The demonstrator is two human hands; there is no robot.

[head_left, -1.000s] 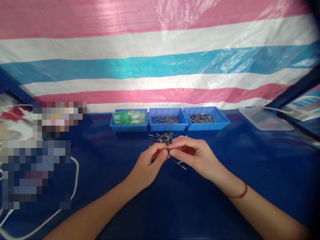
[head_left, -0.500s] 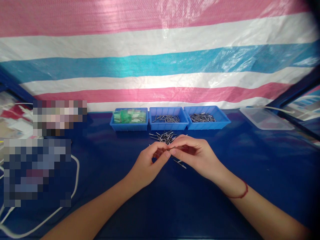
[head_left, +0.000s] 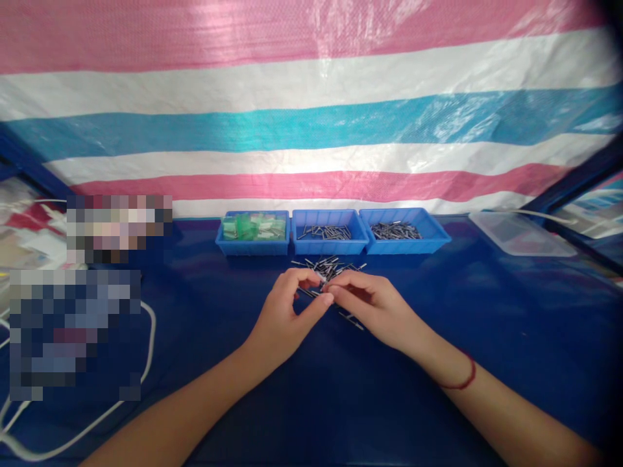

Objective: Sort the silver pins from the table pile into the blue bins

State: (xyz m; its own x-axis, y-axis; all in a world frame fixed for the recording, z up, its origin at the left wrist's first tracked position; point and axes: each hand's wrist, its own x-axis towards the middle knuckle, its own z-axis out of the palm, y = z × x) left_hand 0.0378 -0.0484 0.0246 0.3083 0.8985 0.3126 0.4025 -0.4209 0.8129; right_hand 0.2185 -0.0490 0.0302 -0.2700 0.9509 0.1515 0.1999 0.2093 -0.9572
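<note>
My left hand [head_left: 287, 314] and my right hand [head_left: 372, 305] meet fingertip to fingertip over a loose pile of small metal pins [head_left: 335, 266] on the blue table [head_left: 341, 389]. Both hands are closed in a pinch. Between the fingertips a small pale piece shows, too small to name. A few stray pins [head_left: 351, 320] lie under my right hand. A red string is tied round my right wrist.
Three blue trays stand in a row behind the pile: the left one [head_left: 253, 233] holds green and clear plastic parts, the middle one [head_left: 328, 232] and the right one [head_left: 403, 230] hold metal pins. A clear lid [head_left: 520, 233] lies at the right. A white cable [head_left: 121, 395] loops at the left.
Both hands have shifted slightly forward toward the pile, and the left fingers have curled more, still pinched together.
</note>
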